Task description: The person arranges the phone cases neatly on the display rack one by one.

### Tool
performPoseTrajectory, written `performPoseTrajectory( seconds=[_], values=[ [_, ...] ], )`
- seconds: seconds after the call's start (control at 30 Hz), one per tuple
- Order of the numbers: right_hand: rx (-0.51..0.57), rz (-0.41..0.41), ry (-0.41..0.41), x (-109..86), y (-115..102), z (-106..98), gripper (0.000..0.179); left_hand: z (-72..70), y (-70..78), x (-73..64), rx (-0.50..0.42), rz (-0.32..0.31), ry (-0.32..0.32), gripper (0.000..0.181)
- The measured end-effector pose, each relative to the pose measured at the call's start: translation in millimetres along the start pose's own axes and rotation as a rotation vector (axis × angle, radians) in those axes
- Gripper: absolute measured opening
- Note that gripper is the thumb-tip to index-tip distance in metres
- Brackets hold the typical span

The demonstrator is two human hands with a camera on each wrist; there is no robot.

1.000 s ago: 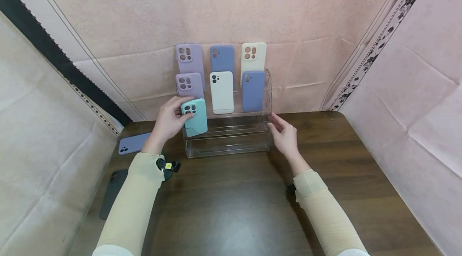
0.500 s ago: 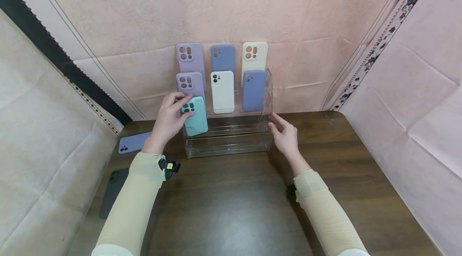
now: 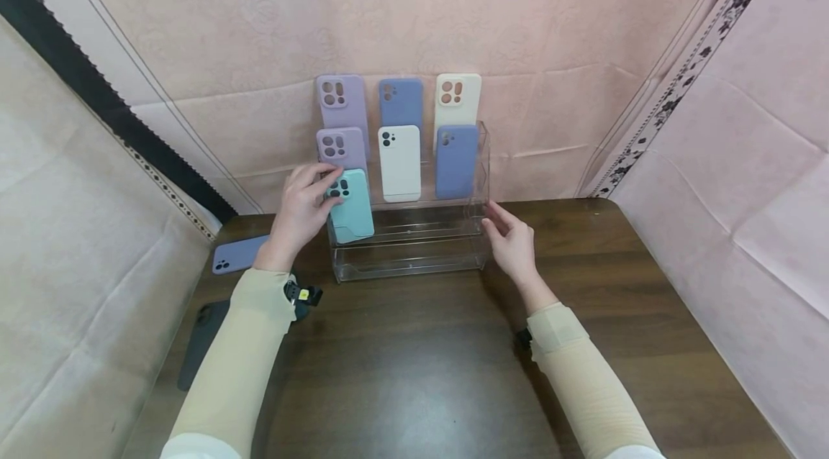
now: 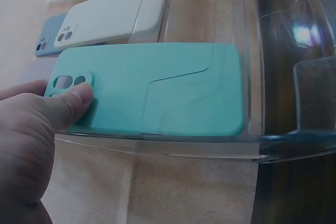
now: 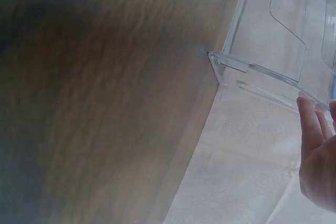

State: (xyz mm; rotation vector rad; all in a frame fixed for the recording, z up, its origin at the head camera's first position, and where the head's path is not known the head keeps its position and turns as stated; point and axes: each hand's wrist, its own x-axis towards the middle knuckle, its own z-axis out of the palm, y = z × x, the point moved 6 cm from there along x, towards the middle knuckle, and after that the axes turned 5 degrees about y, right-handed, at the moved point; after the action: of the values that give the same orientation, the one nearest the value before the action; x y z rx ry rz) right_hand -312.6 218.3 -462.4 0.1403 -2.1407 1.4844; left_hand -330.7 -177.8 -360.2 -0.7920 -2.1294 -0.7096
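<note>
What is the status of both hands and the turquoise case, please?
Left hand pinches turquoise case in clear rack. Right hand at rack's right side. No obstruction seen.

No text, label, brand, number or sign can be read in any view, whether on the teal phone case (image 3: 353, 211), the other phone cases (image 3: 400, 167), the clear stand (image 3: 414, 269) or the wrist device (image 3: 301, 294).
</note>
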Motion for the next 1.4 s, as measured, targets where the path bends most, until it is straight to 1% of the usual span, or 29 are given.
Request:
performPoseTrajectory(
  seconds=[0.07,0.33,0.4,0.5,0.6,0.73,0.87,1.0,1.07,1.13,1.2,1.23,1.3,1.4],
  values=[
    [0.003,0.0,-0.001,0.0,0,0,0.041,0.7,-0.7,-1.1,0.003,-0.001,-0.003,0.056],
    [0.033,-0.011,0.008,0.0,0,0,0.04,3.0,0.0,-0.6,-0.041,0.019,-0.019,0.052],
    [0.031,-0.012,0.006,-0.4,0,1,0.04,2.2,-1.0,-1.2,-0.051,0.01,-0.013,0.052],
    [0.016,-0.005,0.001,-0.7,-1,1,0.041,-1.3,-2.0,-1.8,-0.091,-0.019,0.01,0.05],
    [0.009,0.002,0.002,-1.1,-1,0,0.041,-4.7,-2.5,-0.5,-0.157,-0.059,0.022,0.046],
    [0.015,0.006,0.007,-1.1,-2,-1,0.041,-7.3,-3.0,4.0,-0.202,-0.119,-0.004,0.042],
    [0.0,0.008,0.002,-0.9,-2,0,0.041,-8.4,-7.3,5.9,-0.212,-0.221,-0.028,0.035],
    [-0.02,0.015,0.0,-1.2,0,2,0.042,-8.9,-13.0,5.2,-0.256,-0.342,-0.032,0.028],
    [-0.022,0.016,-0.001,-1.5,0,2,0.042,-8.8,-15.7,4.8,-0.281,-0.387,-0.031,0.025],
    [-0.02,0.011,-0.003,-1.5,0,2,0.042,-8.9,-17.0,5.1,-0.298,-0.415,-0.03,0.024],
    [-0.01,0.005,-0.003,-1.4,-1,2,0.042,-9.5,-16.1,6.5,-0.292,-0.419,-0.036,0.024],
    [-0.005,0.001,-0.002,-1.4,-2,2,0.042,-9.5,-15.1,7.3,-0.277,-0.408,-0.042,0.024],
    [0.012,-0.01,0.0,-0.9,-2,1,0.041,-10.0,-10.8,9.5,-0.237,-0.364,-0.053,0.025],
    [0.022,-0.018,0.006,0.1,-2,1,0.04,-10.1,-4.7,11.9,-0.177,-0.27,-0.054,0.026]
  ],
)
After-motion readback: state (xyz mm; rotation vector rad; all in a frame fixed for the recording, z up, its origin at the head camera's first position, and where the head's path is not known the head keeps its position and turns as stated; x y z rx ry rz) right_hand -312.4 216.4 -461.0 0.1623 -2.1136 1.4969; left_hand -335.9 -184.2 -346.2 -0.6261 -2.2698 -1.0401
